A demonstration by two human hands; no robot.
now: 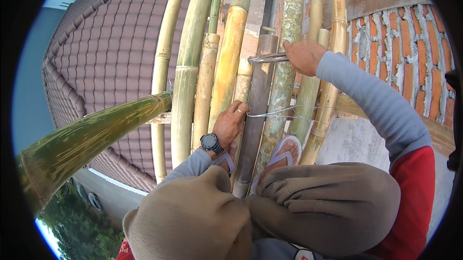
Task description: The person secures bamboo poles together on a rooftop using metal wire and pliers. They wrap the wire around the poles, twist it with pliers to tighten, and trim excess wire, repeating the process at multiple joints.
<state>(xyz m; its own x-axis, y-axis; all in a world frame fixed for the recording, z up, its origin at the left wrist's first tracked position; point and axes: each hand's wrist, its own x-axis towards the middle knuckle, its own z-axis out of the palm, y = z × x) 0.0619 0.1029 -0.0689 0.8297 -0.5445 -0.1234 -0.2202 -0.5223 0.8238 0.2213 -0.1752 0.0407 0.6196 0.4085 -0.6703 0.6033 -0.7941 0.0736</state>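
Observation:
My left hand [229, 124], with a ring and a wristwatch, rests low over the bamboo poles. Its fingertips are closed on the end of a thin silvery wire [272, 114]. The wire runs to the right in two strands across a dark pole [258, 91] and a mottled green bamboo pole [289, 33]. Farther away, my right hand [305, 56] is closed around a shiny metal tool that looks like pincers [267, 58]. The tool points left across the dark pole, apart from the wire; its grip end is hidden in my palm.
My sandalled feet [284, 154] stand on the poles. A thick green bamboo pole [96, 139] juts in from the left. Beyond lies a tiled roof [115, 52], with trees [82, 216] far below. A brick wall [405, 52] rises at right; a crosspiece [352, 107] passes beneath the poles.

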